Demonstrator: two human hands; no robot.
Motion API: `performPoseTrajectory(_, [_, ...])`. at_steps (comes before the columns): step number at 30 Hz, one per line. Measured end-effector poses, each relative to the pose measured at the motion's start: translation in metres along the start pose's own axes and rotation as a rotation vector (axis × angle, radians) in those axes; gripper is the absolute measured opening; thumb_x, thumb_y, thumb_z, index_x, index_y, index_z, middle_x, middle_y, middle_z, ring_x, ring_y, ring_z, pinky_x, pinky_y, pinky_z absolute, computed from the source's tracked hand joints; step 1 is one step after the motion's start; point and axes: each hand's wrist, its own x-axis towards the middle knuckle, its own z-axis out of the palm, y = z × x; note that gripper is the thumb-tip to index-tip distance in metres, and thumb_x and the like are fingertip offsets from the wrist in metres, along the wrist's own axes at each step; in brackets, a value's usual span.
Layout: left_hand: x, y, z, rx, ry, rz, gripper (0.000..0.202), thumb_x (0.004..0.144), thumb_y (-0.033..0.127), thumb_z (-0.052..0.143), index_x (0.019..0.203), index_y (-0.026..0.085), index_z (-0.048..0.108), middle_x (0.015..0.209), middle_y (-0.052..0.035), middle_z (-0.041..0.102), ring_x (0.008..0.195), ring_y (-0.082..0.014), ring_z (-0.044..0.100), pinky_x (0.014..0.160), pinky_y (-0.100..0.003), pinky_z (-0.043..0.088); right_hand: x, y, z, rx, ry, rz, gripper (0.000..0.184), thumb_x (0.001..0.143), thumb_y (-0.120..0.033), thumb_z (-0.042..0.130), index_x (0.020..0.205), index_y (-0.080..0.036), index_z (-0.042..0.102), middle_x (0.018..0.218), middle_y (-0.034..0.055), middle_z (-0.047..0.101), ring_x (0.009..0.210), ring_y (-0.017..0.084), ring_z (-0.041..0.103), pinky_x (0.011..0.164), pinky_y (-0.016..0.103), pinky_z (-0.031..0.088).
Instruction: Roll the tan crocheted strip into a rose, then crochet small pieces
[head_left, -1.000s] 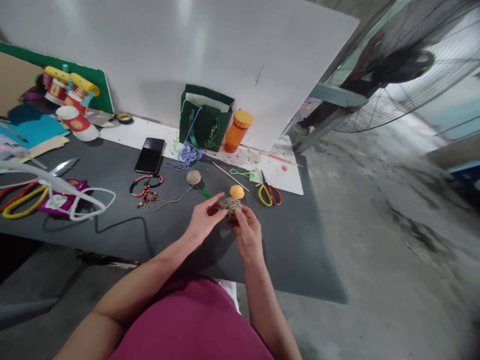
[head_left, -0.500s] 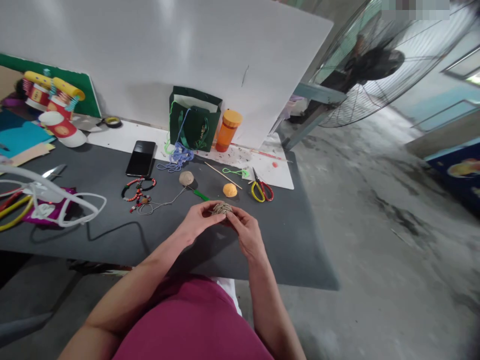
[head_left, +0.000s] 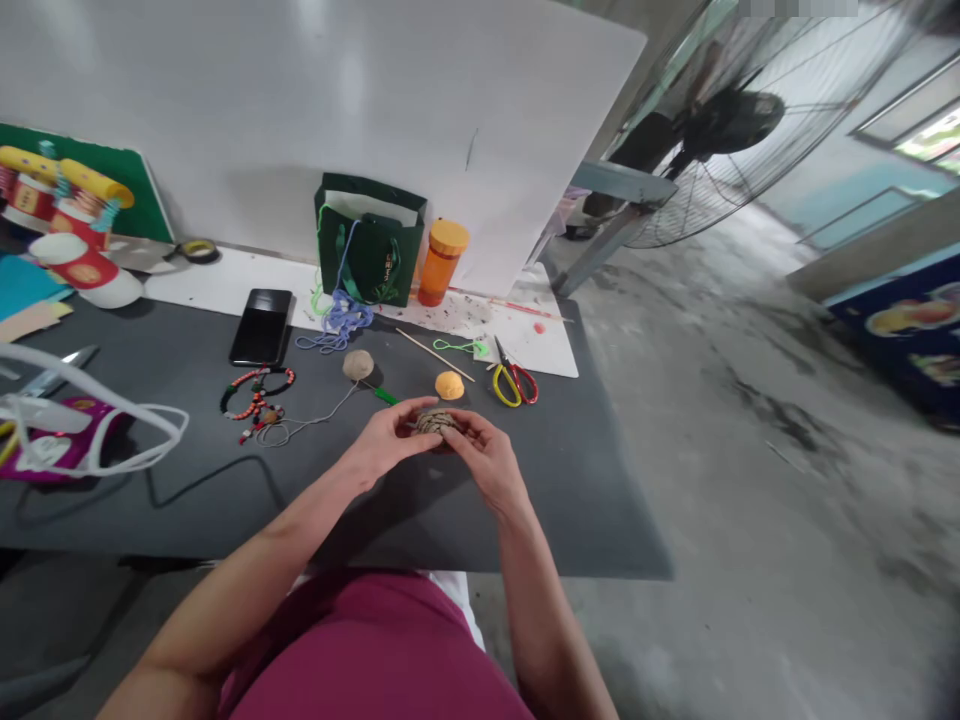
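Held a twine-wound ball [head_left: 435, 422] between the half-closed left hand [head_left: 386, 440] and right hand [head_left: 487, 462], fingers curled round it, above the dark worktop [head_left: 570, 510]. Ran on past the right hand to the worktop's right edge, with concrete floor [head_left: 750, 480] beyond. Lay just ahead: a smaller twine ball [head_left: 358, 365], an orange ball [head_left: 449, 385], scissors [head_left: 514, 385]. Stood farther back: a green paper bag [head_left: 367, 262] (white lining at its mouth, contents hidden) beside an orange-capped bottle [head_left: 441, 264].
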Motion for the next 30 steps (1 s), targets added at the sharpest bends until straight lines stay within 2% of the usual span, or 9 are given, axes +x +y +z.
performPoseTrajectory(6, [0.012,0.005,-0.003,0.013,-0.028,-0.027,0.062,0.062,0.02,0.09,0.121,0.018,0.072,0.107,-0.0077,0.078,0.092,-0.0199,0.072,0.095,-0.04,0.056,0.011,-0.005,0.0,-0.065,-0.022,0.003,0.031,0.061,-0.033,0.087,0.089,-0.022,0.081,0.086,0.0028,0.082,0.076,0.018,0.075,0.073,0.03,0.061])
performPoseTrajectory(11, [0.021,-0.001,-0.007,-0.059,0.018,-0.058,0.066,0.054,0.021,0.094,0.116,0.017,0.073,0.102,-0.0062,0.079,0.09,-0.0202,0.072,0.094,-0.04,0.055,0.02,-0.002,-0.001,-0.173,-0.052,-0.059,0.025,0.069,-0.034,0.082,0.092,-0.023,0.08,0.089,0.0036,0.082,0.08,0.02,0.075,0.076,0.033,0.061])
performPoseTrajectory(16, [0.022,0.0,-0.011,-0.108,-0.007,-0.177,0.052,0.05,0.032,0.097,0.095,0.015,0.079,0.09,-0.0051,0.08,0.08,-0.0177,0.071,0.089,-0.034,0.054,0.026,-0.003,-0.003,-0.348,-0.171,-0.081,0.027,0.079,-0.035,0.074,0.103,-0.023,0.078,0.1,0.0057,0.08,0.09,0.022,0.074,0.084,0.037,0.059])
performPoseTrajectory(19, [0.021,0.003,-0.013,-0.094,0.034,-0.218,0.048,0.044,0.034,0.099,0.083,0.016,0.078,0.078,-0.0016,0.078,0.072,-0.0145,0.069,0.083,-0.029,0.054,0.026,-0.005,0.001,-0.511,-0.225,-0.115,0.028,0.083,-0.03,0.068,0.108,-0.023,0.076,0.104,0.0054,0.079,0.09,0.02,0.072,0.083,0.034,0.058])
performPoseTrajectory(22, [0.02,0.005,-0.014,-0.109,0.088,-0.225,0.048,0.041,0.032,0.1,0.081,0.016,0.078,0.076,-0.0001,0.078,0.071,-0.013,0.068,0.079,-0.026,0.053,0.032,-0.006,-0.003,-0.563,-0.267,-0.145,0.027,0.086,-0.031,0.065,0.11,-0.024,0.075,0.103,0.0041,0.078,0.087,0.018,0.071,0.078,0.031,0.057])
performPoseTrajectory(24, [0.02,0.006,-0.015,-0.133,0.127,-0.24,0.05,0.041,0.031,0.1,0.083,0.016,0.079,0.078,-0.0004,0.078,0.071,-0.0129,0.069,0.077,-0.026,0.053,0.048,-0.01,-0.017,-0.588,-0.21,-0.148,0.029,0.089,-0.037,0.061,0.112,-0.025,0.074,0.095,0.0034,0.078,0.075,0.016,0.069,0.07,0.029,0.056])
performPoseTrajectory(26, [0.02,0.008,-0.015,-0.16,0.165,-0.252,0.051,0.042,0.029,0.1,0.086,0.016,0.079,0.08,-0.0015,0.079,0.072,-0.0134,0.07,0.076,-0.025,0.055,0.076,-0.018,-0.043,-0.722,0.101,-0.178,0.034,0.094,-0.04,0.052,0.114,-0.022,0.072,0.089,0.0052,0.076,0.07,0.017,0.068,0.066,0.029,0.054])
performPoseTrajectory(28, [0.02,0.01,-0.014,-0.182,0.185,-0.255,0.05,0.042,0.028,0.1,0.085,0.015,0.079,0.082,-0.0026,0.08,0.073,-0.0136,0.071,0.076,-0.025,0.056,0.11,-0.026,-0.073,-1.116,0.415,-0.143,0.033,0.094,-0.032,0.048,0.114,-0.018,0.071,0.095,0.0079,0.076,0.08,0.019,0.069,0.076,0.031,0.054])
performPoseTrajectory(30, [0.019,0.013,-0.014,-0.199,0.185,-0.262,0.049,0.042,0.027,0.1,0.085,0.014,0.079,0.082,-0.0036,0.08,0.073,-0.0135,0.071,0.074,-0.024,0.056,0.14,-0.033,-0.098,-1.231,0.454,-0.078,0.028,0.088,-0.023,0.054,0.106,-0.014,0.073,0.102,0.0129,0.075,0.091,0.023,0.068,0.084,0.035,0.051])
